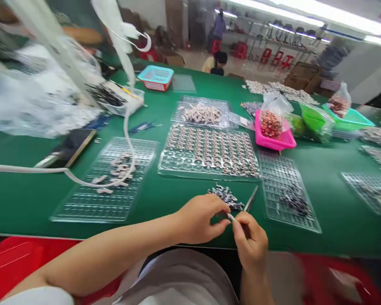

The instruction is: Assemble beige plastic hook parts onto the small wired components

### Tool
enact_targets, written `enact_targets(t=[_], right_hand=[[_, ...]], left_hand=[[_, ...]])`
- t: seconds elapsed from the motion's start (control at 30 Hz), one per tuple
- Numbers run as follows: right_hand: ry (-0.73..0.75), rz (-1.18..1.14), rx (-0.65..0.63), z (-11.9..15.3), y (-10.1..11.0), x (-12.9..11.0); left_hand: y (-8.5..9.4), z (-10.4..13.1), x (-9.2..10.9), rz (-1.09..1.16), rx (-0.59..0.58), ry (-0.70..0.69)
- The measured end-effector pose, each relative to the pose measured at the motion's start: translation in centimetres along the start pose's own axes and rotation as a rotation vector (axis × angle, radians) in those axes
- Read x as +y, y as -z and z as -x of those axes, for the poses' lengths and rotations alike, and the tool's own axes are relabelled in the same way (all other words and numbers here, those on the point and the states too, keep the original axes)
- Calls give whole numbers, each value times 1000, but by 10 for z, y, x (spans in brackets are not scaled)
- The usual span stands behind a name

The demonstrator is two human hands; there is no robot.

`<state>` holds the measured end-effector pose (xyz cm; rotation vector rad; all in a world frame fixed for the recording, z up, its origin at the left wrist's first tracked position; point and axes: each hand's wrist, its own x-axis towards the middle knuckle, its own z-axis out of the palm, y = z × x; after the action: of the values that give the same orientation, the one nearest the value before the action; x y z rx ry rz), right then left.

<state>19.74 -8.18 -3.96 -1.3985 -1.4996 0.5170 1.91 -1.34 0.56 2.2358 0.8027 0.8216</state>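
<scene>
Small pale part (231,217), in the head view, is held between the left hand (203,218) and the right hand (250,239) over the near edge of the green surface (178,195), each grip pinched closed on it, seemingly to steady it. A pile of dark parts (226,197) lies just beyond, probably for easy reach; farther back, rows in a clear tray (177,164) likely keep pieces apart.

Bright strip lights (343,17) o'head; red stools (266,56) by rear bench (282,39); cardboard boxes (303,76) nr pale wall (368,70), rt; grey floor (193,60).
</scene>
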Motion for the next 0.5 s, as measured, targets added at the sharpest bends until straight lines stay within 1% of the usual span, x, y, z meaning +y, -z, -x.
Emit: enact_targets(t=[0.07,0.1,0.13,0.17,0.2,0.27,0.33,0.4,0.43,0.5], right_hand=[[15,5,-20,0,1,5],[17,5,-19,-1,1,8],[14,2,2,-2,1,12],[4,-7,-16,-3,1,14],[-3,-25,-22,-4,0,16],[-7,-52,-42,-5,0,16],[19,-57,-53,-5,-1,14],[57,-46,-61,-5,-1,11],[78,-42,-59,-6,-1,10],[111,-42,-48,-6,-1,9]], left_hand=[[5,1,2,-104,44,-49],[11,2,2,-165,67,-65],[20,4,1,-227,90,-63],[32,8,0,-286,117,-42],[46,14,-3,-342,151,0],[78,31,-12,-464,240,129],[112,53,-28,-627,347,267],[140,73,-48,-789,352,392],[151,80,-57,-857,355,441],[163,85,-73,-941,360,499]])
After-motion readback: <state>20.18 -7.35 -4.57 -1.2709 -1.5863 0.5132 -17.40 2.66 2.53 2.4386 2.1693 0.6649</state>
